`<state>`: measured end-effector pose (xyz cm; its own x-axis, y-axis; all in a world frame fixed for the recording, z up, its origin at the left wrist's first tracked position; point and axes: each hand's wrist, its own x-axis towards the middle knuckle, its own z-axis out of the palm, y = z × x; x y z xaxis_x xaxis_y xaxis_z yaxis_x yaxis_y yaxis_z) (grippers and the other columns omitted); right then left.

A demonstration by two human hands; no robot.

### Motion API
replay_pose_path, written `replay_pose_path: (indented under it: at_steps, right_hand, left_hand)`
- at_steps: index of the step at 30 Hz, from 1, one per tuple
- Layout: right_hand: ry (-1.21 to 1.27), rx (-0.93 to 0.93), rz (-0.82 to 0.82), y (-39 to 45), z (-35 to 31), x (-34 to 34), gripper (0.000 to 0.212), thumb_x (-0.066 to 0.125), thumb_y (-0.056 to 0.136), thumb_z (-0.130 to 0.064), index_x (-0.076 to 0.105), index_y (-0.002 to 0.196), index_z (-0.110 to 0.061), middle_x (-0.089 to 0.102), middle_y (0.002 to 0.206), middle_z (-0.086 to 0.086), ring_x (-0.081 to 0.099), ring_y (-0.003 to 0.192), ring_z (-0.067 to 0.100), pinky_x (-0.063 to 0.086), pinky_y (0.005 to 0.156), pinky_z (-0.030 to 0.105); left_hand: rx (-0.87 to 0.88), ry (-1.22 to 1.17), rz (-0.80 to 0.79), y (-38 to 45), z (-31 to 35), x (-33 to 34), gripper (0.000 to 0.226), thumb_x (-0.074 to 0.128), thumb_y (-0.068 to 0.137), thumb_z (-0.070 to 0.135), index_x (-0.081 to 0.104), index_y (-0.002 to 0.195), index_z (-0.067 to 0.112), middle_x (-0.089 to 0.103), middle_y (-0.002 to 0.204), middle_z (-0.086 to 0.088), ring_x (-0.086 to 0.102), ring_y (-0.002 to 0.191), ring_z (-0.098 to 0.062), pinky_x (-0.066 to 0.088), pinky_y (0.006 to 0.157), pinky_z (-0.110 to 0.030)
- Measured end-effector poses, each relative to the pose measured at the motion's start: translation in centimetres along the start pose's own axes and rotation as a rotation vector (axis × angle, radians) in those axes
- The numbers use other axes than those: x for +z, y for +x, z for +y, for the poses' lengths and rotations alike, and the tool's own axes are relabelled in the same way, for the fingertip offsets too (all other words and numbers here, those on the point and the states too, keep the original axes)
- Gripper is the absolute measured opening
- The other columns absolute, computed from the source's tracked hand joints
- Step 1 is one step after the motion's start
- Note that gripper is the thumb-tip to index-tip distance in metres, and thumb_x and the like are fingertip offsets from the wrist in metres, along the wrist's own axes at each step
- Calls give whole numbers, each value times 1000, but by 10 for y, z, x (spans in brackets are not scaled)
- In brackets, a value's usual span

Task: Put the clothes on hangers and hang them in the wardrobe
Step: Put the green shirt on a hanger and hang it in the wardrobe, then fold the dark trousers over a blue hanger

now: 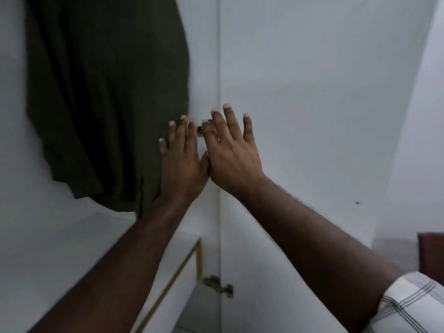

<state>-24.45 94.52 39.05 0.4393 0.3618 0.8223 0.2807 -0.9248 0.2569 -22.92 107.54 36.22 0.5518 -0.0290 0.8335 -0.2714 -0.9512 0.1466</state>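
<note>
A dark olive garment (105, 92) hangs inside the white wardrobe (72, 236) on the left; its hanger and the rail are out of view. My left hand (182, 157) is raised with straight fingers at the garment's right edge. My right hand (230, 150) is beside it, fingers straight and spread, its thumb side touching the left hand. Both hands hold nothing. A small dark fitting (200, 128) shows between the fingertips on the wardrobe's side panel.
A white door panel (312, 92) stands open to the right, with a metal hinge (218, 286) low on its edge. A white shelf with a wood-coloured edge (187, 255) lies below the garment. Dark red furniture (431, 253) sits at the right edge.
</note>
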Motion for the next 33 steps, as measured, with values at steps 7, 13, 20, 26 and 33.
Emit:
replay_pose_path:
  at_steps: [7, 13, 20, 26, 33]
  right_hand:
    - [-149, 141, -51, -105, 146, -70, 63, 45, 95, -26, 31, 154, -11, 21, 164, 15, 3, 154, 35, 7, 121, 62]
    - [-309, 319, -100, -212, 264, -152, 67, 52, 92, -21, 31, 155, -10, 22, 164, 16, 3, 154, 36, 6, 121, 61]
    - [-531, 584, -242, -349, 366, -238, 80, 64, 84, -21, 29, 156, -13, 22, 164, 14, 4, 155, 34, 9, 121, 61]
    - [-699, 814, -346, -459, 428, -302, 76, 59, 83, -24, 33, 154, -12, 27, 162, 14, 10, 154, 33, 10, 120, 60]
    - [-854, 1078, -468, -563, 486, -358, 74, 55, 86, -18, 29, 154, -11, 25, 163, 11, 7, 154, 31, 8, 121, 59]
  left_hand:
    - [149, -273, -40, -25, 190, 33, 70, 41, 104, 38, 8, 160, 11, -1, 169, -7, -9, 155, -25, 2, 125, -53]
    - [343, -443, -77, -59, 367, 48, 68, 45, 104, 31, 11, 160, 9, 3, 168, -10, -5, 155, -29, 6, 125, -51]
    - [593, -668, -233, -130, 552, 60, 68, 41, 105, 29, 7, 159, 9, -2, 168, -9, -10, 155, -27, 4, 125, -51]
    - [780, -882, -379, -198, 688, 66, 72, 48, 102, 29, 9, 160, 11, 2, 169, -6, -8, 155, -24, 3, 125, -49]
    - [1007, -1031, -532, -262, 828, 74, 69, 36, 99, 28, 9, 160, 11, -2, 168, -6, -12, 154, -25, -3, 125, -48]
